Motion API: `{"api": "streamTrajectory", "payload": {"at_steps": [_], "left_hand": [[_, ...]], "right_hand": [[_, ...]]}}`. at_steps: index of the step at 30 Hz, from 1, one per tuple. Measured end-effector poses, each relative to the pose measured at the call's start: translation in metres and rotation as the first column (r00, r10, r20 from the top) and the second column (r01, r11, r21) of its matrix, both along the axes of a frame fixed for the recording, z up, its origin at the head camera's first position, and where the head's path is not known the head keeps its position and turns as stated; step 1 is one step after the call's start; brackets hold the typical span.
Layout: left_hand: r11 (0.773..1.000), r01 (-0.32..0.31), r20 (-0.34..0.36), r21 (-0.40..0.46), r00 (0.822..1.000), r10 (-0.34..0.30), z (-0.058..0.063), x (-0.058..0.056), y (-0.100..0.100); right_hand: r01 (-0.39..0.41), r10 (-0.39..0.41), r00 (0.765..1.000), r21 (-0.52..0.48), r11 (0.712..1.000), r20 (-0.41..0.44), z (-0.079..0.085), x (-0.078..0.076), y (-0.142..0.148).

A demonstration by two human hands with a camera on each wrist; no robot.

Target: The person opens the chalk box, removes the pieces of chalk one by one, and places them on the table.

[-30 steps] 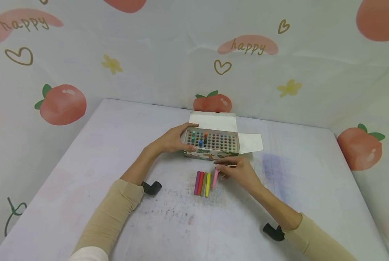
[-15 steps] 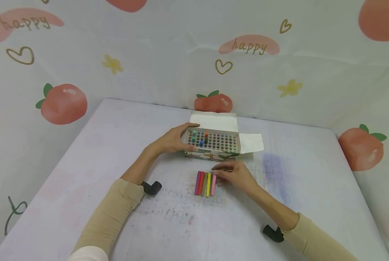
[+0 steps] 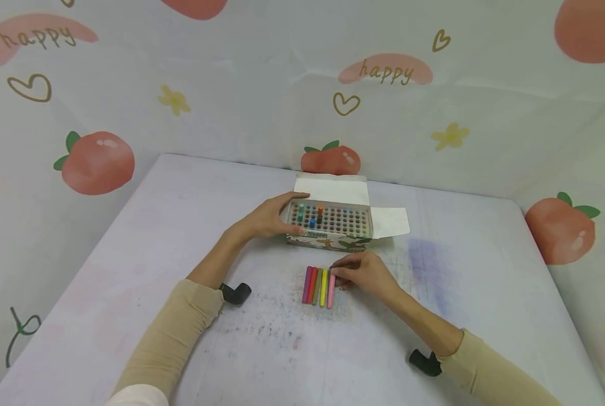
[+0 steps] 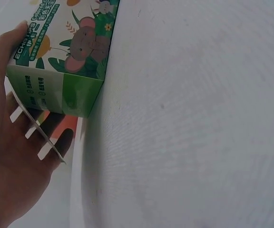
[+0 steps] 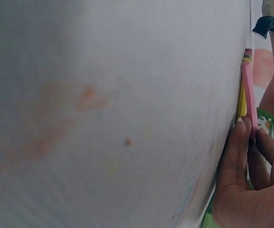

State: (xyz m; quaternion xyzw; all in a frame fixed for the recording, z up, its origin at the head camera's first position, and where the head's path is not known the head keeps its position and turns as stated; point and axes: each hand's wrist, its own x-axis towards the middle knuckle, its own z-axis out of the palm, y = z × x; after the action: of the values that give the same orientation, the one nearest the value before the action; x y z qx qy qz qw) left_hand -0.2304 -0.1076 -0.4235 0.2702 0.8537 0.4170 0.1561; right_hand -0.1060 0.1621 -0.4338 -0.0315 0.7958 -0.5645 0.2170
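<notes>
My left hand (image 3: 272,217) holds the left end of an open chalk box (image 3: 327,242), thumb on its front and fingers behind it. The left wrist view shows the box's printed elephant side (image 4: 87,45) and an end flap between the hand and the box. With thumb and fingertips my right hand (image 3: 367,275) pinches the upper end of a pink chalk stick (image 3: 331,293), which lies almost level at the table. To its left, side by side, are a yellow chalk (image 3: 324,288), an olive one (image 3: 317,287), a red one (image 3: 312,286) and a purple one (image 3: 307,285).
Inside the box is a tray of holes (image 3: 345,221); a few chalks stick up from it, among them orange (image 3: 320,210) and blue (image 3: 312,223). A white side flap (image 3: 389,223) spreads right, and the lid (image 3: 332,189) stands back. Coloured smudges mark the table (image 3: 231,361).
My right hand has lowered the pink chalk from a tilt and brought it left and toward me, alongside the yellow chalk. The left hand and the box have stayed in place.
</notes>
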Motion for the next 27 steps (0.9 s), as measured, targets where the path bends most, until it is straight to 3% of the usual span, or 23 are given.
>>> {"api": "streamTrajectory", "payload": {"at_steps": [13, 19, 27], "left_hand": [[1.0, 0.004, -0.009, 0.001, 1.0, -0.004, -0.001, 0.001, 0.0], [1.0, 0.007, -0.013, 0.003, 1.0, -0.007, 0.0, 0.001, -0.001], [1.0, 0.004, -0.009, 0.003, 1.0, -0.004, 0.002, 0.002, 0.0]], "right_hand": [[0.008, -0.008, 1.0, -0.042, 0.999, 0.01, 0.004, 0.001, 0.004], [-0.017, 0.02, 0.996, 0.033, 0.999, -0.086, 0.012, -0.003, 0.006], [-0.064, 0.055, 0.991, -0.077, 0.995, -0.121, 0.033, -0.014, 0.007]]}}
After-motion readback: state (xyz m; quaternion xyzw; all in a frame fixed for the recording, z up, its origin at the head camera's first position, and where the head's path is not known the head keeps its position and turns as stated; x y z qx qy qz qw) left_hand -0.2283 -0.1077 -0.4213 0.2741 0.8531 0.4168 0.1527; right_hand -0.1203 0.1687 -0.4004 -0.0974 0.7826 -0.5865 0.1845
